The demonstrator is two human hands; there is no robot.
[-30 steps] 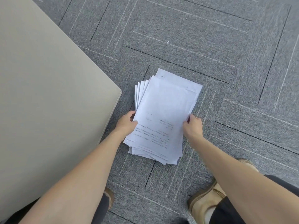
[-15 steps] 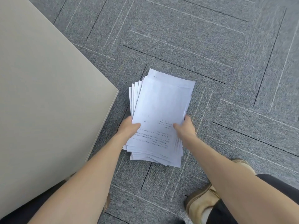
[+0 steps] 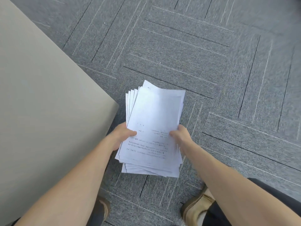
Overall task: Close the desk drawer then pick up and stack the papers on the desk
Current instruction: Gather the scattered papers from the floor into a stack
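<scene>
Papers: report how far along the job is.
Looks done: the papers are gathered into one bundle, its edges fanned and uneven. No drawer shows in the head view, so its closing cannot be confirmed. In hand: the left hand and right hand grip the bundle's sides over the carpet, beside the desk. Left: squaring the edges and setting the stack on the desk.

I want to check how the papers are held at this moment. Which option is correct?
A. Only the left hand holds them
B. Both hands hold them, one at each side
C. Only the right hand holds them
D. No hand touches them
B: the left hand grips the left edge of the stack of papers and the right hand grips the right edge, each thumb lying on the top sheet.
</scene>
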